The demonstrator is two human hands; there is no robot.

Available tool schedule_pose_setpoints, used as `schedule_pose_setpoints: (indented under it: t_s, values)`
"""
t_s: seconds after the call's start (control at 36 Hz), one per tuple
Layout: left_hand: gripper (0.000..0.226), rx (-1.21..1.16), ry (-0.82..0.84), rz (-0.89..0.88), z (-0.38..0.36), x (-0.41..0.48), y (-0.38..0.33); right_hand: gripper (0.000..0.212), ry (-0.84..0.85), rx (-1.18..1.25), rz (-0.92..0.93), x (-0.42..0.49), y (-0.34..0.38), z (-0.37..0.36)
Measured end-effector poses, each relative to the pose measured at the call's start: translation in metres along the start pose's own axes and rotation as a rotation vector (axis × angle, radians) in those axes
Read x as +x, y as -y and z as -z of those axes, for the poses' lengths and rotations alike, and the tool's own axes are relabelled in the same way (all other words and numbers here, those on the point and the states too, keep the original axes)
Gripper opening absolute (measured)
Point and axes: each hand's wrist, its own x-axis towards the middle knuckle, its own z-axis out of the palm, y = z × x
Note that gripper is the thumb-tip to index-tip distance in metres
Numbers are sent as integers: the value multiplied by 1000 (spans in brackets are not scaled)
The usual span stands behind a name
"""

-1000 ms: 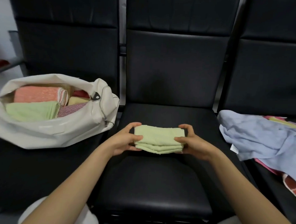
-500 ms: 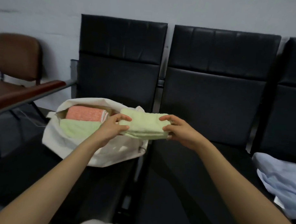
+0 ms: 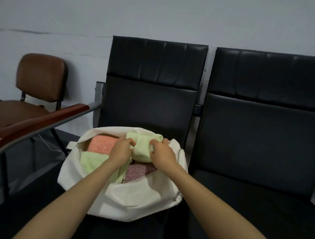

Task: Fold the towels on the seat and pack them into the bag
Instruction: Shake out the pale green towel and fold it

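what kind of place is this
Probably a waiting area: linked black padded seats stand in a row against a bare wall, with a brown office chair beside them.

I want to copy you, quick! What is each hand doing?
Left hand: holding the green towel.
Right hand: holding the green towel too.

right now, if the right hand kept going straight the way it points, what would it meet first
The right hand grips the green towel, so that comes first. Beyond it, probably the bag's far rim in front of the black seat back, though depth is hard to judge.
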Motion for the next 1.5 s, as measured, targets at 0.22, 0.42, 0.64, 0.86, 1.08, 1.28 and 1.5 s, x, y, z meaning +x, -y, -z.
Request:
schedule_pose_setpoints:
  t_s: [0.22,0.42,0.64,0.86,1.08,1.28,1.5]
  values:
    - [31,116,23,-321,-17,-13,-18,38,-45,-222,15,10,-8,-13]
    - [40,-390,172,-134,0,-10,-34,52,11,387,-39,13,-8,-3]
    - [32,-400,150,16,-9,-7,-38,59,123,991,-279,16,-21,14]
    - [12,-393,127,26,-16,-4,-34,39,-80,-34,-102,43,-43,24]
    - [14,-344,129,6,-30,2,-40,28,-184,-415,18,65,-42,20]
    - [40,-312,387,15,-42,20,-60,25,-255,-383,14,64,-50,24]
    - [28,184,-27,-347,-17,-3,-21,30,-228,-322,52,54,-55,24]
